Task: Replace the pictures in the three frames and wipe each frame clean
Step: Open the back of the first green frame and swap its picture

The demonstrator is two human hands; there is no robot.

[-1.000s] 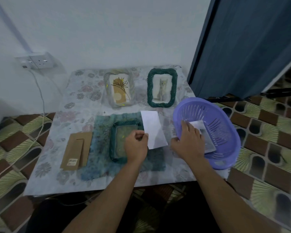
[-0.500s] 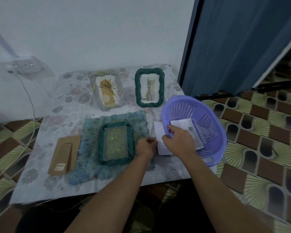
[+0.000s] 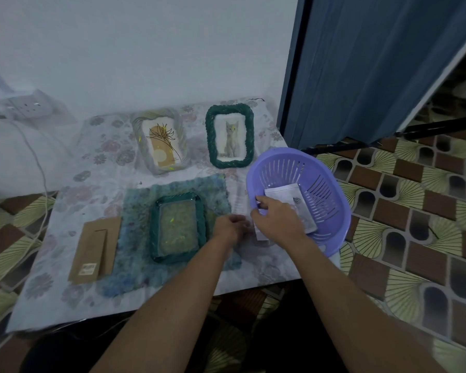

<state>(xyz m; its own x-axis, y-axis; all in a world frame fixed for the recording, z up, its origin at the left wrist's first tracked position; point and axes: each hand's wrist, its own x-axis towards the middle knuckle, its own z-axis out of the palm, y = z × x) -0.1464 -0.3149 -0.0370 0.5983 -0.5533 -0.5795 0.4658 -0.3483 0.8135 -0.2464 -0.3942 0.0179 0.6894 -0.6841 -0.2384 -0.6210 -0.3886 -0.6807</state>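
Note:
A green rope frame point(image 3: 178, 228) lies face down and open on a blue fluffy cloth point(image 3: 137, 267); its brown cardboard back point(image 3: 94, 249) lies to the left. Behind stand a pale frame with a flower picture point(image 3: 159, 141) and a green frame with a cat picture point(image 3: 229, 135). My left hand point(image 3: 230, 228) pinches the edge of a white picture point(image 3: 239, 201) lying on the table beside the purple basket point(image 3: 280, 168). My right hand point(image 3: 277, 220) reaches over the basket's rim and grips a stack of pictures point(image 3: 293, 196) inside it.
The low table point(image 3: 105, 146) has a floral cover and stands against a white wall. A socket strip point(image 3: 28, 105) with a white cable sits at far left. A blue curtain point(image 3: 374, 63) hangs at right. Patterned floor surrounds the table.
My left hand lowered the white picture from upright over the frame down to the table by the basket. My right hand stayed in the basket, shifting on the stack. The camera turned slightly right.

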